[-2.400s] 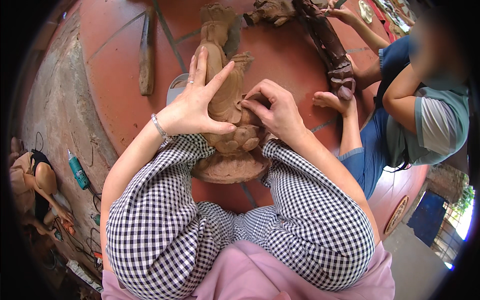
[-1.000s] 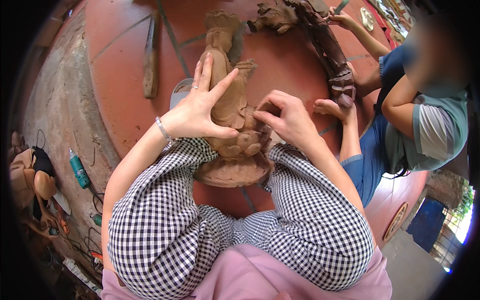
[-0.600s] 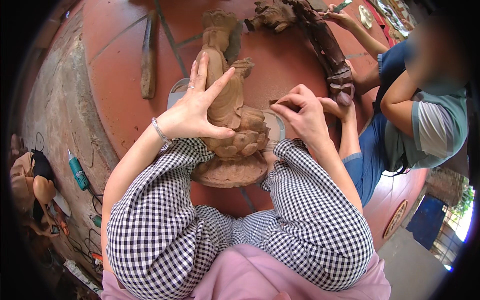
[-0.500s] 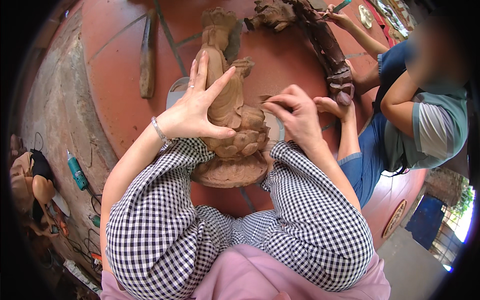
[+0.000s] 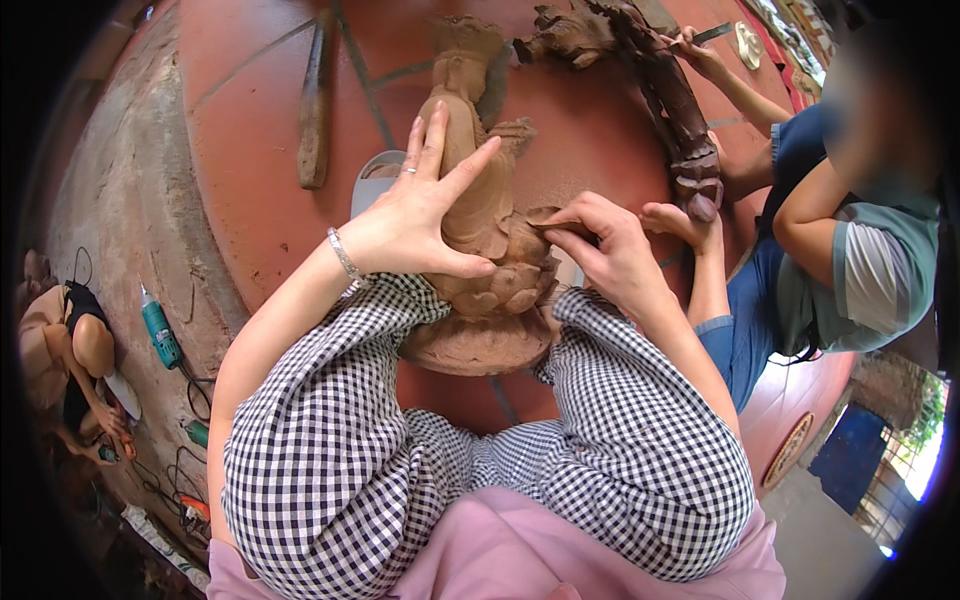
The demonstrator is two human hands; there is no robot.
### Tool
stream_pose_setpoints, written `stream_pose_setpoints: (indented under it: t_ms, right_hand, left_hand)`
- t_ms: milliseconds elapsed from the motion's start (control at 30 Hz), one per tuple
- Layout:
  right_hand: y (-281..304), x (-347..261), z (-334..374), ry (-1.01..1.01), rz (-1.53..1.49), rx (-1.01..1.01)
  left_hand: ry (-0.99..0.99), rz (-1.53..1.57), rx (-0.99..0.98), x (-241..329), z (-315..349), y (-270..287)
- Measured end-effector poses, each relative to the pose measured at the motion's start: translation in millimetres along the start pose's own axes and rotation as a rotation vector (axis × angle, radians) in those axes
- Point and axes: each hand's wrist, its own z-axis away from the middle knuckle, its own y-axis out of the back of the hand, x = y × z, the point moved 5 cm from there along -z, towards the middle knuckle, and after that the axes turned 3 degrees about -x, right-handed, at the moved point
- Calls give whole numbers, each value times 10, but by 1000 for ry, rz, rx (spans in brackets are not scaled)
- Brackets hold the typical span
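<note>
A carved wooden statue of a robed figure stands between my knees, leaning away from me, its round base nearest me. My left hand lies spread against the statue's left side and front, fingers stretched up along the body and thumb across the carved petals. In my right hand a thin, curled brown piece that looks like sandpaper is pinched between thumb and fingers. Its edge meets the right side of the petal-carved part. Part of the paper is hidden under my fingers.
A long wooden stick lies on the red tiles at the far left. On the right a co-worker holds a tool against a dark carved piece. A green power tool and cords lie left, near another person.
My right hand has brought the brown paper from just beside the statue onto its petal-carved side. My left hand keeps its place on the statue. The whole view has shifted slightly.
</note>
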Motion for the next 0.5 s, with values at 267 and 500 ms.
stream_pose_setpoints:
  t_ms: [267, 500]
  right_hand:
    - [-119, -217, -252, 95, 180, -106]
    - [-40, -272, -235, 21, 246, -154]
  left_hand:
    - [-74, -31, 43, -45, -32, -14]
    - [-73, -34, 67, -33, -14, -20]
